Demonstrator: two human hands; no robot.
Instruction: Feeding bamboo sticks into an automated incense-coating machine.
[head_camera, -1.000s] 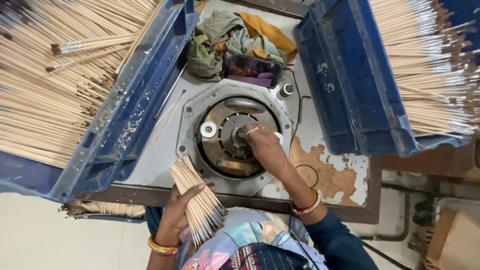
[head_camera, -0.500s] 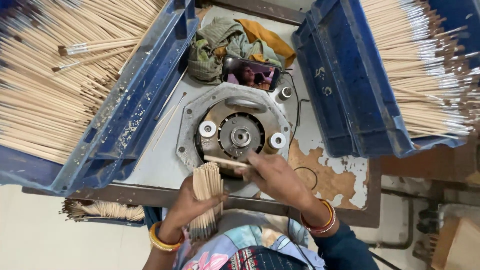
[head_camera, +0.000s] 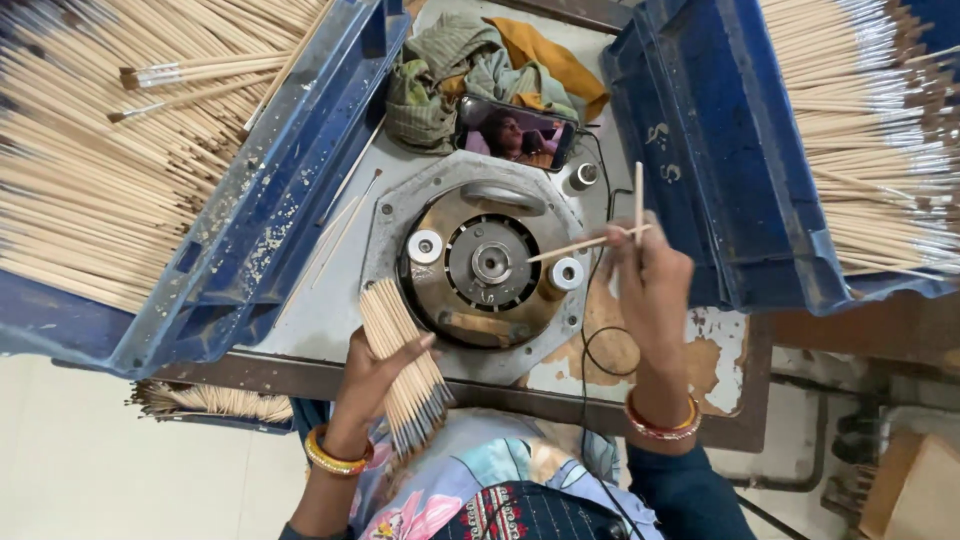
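a: what's in your hands?

b: my left hand wraps a bundle of thin wooden sticks; too many to count, lower ends blurred. my right hand pinches two sticks beside the round metal machine.

a: the crates?

b: two blue crates, both cut off.

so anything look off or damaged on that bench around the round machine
Yes. The table top near the right hand has its pale coating flaked away in brown patches. A few loose sticks lie stray between the left blue crate and the round machine.
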